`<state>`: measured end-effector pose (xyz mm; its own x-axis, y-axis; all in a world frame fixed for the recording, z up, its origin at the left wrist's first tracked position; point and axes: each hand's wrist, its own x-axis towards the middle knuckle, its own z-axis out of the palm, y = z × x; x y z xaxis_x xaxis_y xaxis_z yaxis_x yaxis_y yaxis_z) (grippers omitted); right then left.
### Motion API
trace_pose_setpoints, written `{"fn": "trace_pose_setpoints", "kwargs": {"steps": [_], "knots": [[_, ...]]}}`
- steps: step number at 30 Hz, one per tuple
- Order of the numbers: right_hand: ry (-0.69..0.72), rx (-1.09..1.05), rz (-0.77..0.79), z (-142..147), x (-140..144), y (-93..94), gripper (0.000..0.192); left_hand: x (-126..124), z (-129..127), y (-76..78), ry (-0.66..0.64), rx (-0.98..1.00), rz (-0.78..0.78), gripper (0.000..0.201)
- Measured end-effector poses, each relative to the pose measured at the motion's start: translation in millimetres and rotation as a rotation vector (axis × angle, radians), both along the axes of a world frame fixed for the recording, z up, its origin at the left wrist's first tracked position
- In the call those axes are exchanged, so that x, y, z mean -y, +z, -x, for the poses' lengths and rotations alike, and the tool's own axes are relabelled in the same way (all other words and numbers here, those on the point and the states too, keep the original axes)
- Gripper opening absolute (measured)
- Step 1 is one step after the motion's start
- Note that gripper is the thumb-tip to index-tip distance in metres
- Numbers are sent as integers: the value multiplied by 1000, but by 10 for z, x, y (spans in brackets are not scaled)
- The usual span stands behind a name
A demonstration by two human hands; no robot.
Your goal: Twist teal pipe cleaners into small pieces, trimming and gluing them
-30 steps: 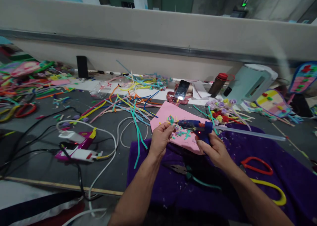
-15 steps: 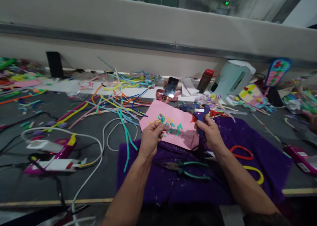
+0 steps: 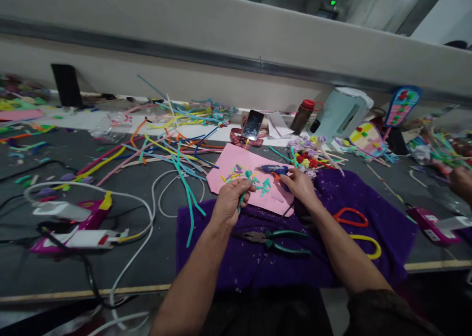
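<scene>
Nearest, green-handled pliers (image 3: pixel 275 239) lying on the purple cloth (image 3: pixel 368 257), between the forearms. Just beyond, left hand (image 3: pixel 230 203) curled tight around a teal pipe-cleaner stem (image 3: pixel 242 196), tip poking up past the thumb over the pink sheet (image 3: pixel 236 164). Right hand (image 3: pixel 300 187) clamped on the blue glue gun (image 3: pixel 275 169), nozzle aimed left, close beside the stem's tip. Farther back, loose pipe cleaners (image 3: pixel 173 149), a phone (image 3: pixel 252 125), a dark bottle (image 3: pixel 301 117).

A craft workshop: a long grey surface (image 3: pixel 110 257) strewn with coloured pipe cleaners (image 3: pixel 173 154), a glue gun (image 3: pixel 273 169), pliers (image 3: pixel 273 238), and finished decorated fans (image 3: pixel 368 138).
</scene>
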<state>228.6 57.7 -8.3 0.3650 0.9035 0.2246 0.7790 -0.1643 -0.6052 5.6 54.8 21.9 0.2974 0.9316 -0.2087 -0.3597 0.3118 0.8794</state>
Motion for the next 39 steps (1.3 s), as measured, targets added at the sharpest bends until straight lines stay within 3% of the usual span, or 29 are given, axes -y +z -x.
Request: {"fn": "trace_pose_setpoints", "kwargs": {"steps": [3,5,7,11,17,21,29,34,39], "knots": [[100,65,-196,96,152,218,27,17,-12,13,-26,10,2,25],[328,-121,-282,239,238,372,22,28,-23,17,-51,2,-6,25],[524,-255,-296,403,283,489,18,36,-30,16,-75,-5,-18,24],[741,-208,-342,626,271,551,11,40,-33,3,-102,8,-26,23],[752,-131,-371,657,215,451,8,45,-38,5,-121,6,-2,23],[747,-125,-338,558,173,511,7,53,-19,40,-119,-102,-25,26],[792,-127,-280,296,81,736,11,73,21,55,-71,-564,-288,27],[822,-70,-236,314,75,703,11,86,7,35,-38,-704,-444,26],[881,-46,-205,335,60,721,11,105,-9,45,-28,-795,-488,24]]}}
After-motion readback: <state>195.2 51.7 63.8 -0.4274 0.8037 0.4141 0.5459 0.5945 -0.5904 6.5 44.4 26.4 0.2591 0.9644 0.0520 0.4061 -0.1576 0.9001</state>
